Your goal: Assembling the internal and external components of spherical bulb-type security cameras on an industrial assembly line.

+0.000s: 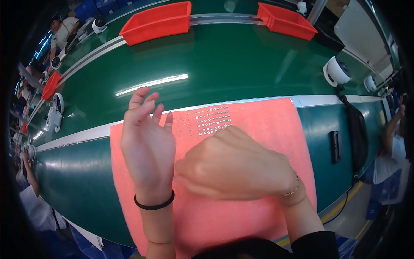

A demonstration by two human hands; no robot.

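Observation:
My left hand [148, 142] is raised over a pink cloth [267, 129], palm turned up and fingers loosely bent and apart, with nothing visible in it. A black band circles that wrist. Beside it, my right hand [233, 166] shows its back, curled into a fist, and slightly blurred. Its fingertips are hidden underneath, so whatever they hold cannot be made out. Just beyond my right hand, many small round metallic pieces [213, 120] lie in rows on the cloth. A sparser group of tiny pieces [184, 124] lies left of them, near my left fingers.
Red bins [159, 23] [286, 20] stand along the far side of the green conveyor [241, 56]. White camera-like devices [336, 71] [55, 113] sit at right and left. A black pouch [355, 134] and small black object [335, 146] lie on the right. Other people work at both sides.

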